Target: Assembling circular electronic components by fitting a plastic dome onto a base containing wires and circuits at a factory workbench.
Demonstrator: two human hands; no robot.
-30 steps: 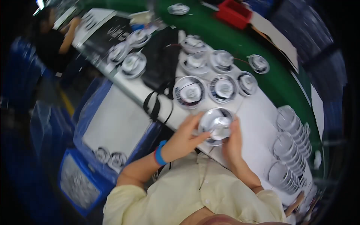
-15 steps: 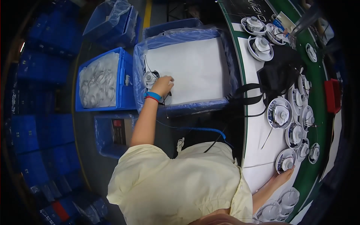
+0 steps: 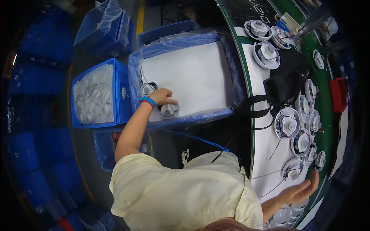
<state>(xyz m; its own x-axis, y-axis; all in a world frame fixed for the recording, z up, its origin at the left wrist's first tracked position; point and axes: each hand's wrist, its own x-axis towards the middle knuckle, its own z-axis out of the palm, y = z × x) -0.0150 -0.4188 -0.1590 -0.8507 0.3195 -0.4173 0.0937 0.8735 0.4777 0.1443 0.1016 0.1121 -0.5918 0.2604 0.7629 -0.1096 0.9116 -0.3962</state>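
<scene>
Over the near left part of the lined blue bin (image 3: 185,116), my left hand (image 3: 163,96) has its fingers curled on top of a round white lamp fitting (image 3: 169,111), which rests on the white sheet (image 3: 192,73). A second fitting with a dark wire (image 3: 147,88) lies just beyond my wrist. On the bench to the right, my right hand (image 3: 298,191) hovers with its fingers stretched out and nothing in them. Closest to it sits a white dish-shaped lamp fitting (image 3: 293,169) with a thin wire; the two are apart.
Several more fittings (image 3: 287,122) stand along the bench, beside a black bag (image 3: 285,84) with a strap. Clear plastic cups (image 3: 283,215) lie under my right forearm. Left of the bin is a blue crate (image 3: 121,96) holding bagged parts. A coiled blue cord (image 3: 200,140) hangs in front.
My right hand has come off the nearest dish fitting and spread its fingers. My left hand has shifted slightly, showing more of the fitting under it. The whole view has turned a little.
</scene>
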